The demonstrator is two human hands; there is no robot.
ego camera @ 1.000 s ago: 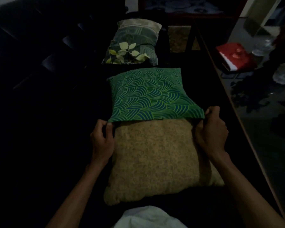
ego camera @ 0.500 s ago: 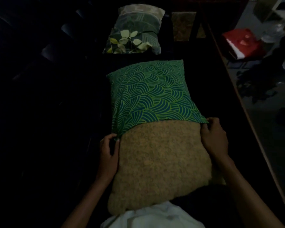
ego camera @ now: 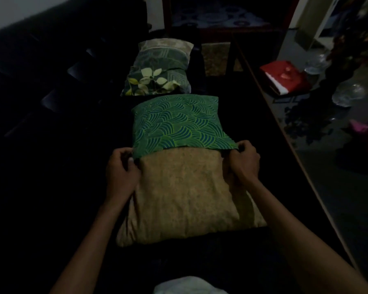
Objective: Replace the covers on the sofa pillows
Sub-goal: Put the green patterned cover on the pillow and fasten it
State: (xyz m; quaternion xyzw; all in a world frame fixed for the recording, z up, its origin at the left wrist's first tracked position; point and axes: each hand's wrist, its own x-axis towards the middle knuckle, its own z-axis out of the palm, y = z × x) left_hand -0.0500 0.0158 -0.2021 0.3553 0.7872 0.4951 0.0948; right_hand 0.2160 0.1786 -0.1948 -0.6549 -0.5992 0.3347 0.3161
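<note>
My tan pillow (ego camera: 187, 194) lies flat on the dark sofa (ego camera: 51, 145) in front of me, its far end tucked inside the green wave-patterned cover (ego camera: 179, 122), the near part bare. My left hand (ego camera: 121, 170) pinches the cover's open edge at the left corner, fingers curled on the cloth. My right hand (ego camera: 242, 160) grips the edge at the right corner the same way. Beyond the cover lies a leaf-print pillow (ego camera: 157, 75). A red book (ego camera: 285, 77) sits on the glass desk (ego camera: 327, 166) to my right.
</note>
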